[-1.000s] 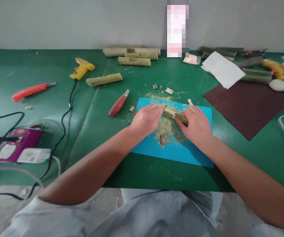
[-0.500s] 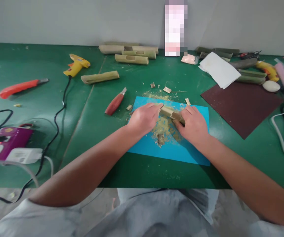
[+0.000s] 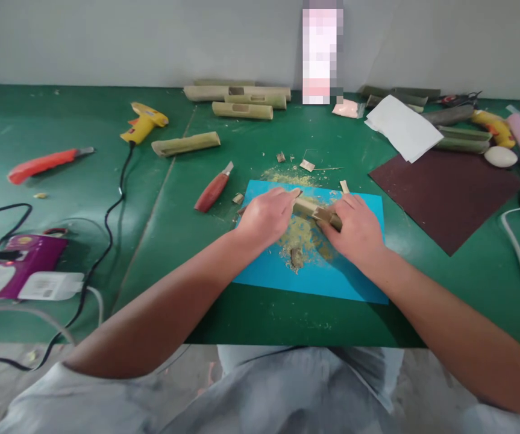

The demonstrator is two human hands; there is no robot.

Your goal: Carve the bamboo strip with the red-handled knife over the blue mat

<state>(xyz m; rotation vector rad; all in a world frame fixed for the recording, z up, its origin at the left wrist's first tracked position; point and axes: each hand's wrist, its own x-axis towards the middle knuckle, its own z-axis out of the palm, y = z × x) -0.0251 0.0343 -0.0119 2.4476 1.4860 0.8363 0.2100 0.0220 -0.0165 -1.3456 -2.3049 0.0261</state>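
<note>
I find right hand (image 3: 360,226), fingers clamped on bamboo tube (image 3: 305,208); notch (image 3: 323,213) cut, work seemingly unfinished; left hand (image 3: 264,214), fingers' grip I cannot tell.

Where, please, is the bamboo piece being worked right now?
In the head view, the bamboo piece is just right of centre, over the blue sheet, between the left hand and the right hand.

Red-handled knife (image 3: 213,191) and small chip (image 3: 238,198) block way left of left hand (image 3: 266,217). Bamboo piece (image 3: 306,208) bars gap between hands. Passage open right of right hand (image 3: 360,226), over flat brown sheet (image 3: 449,202).
</note>
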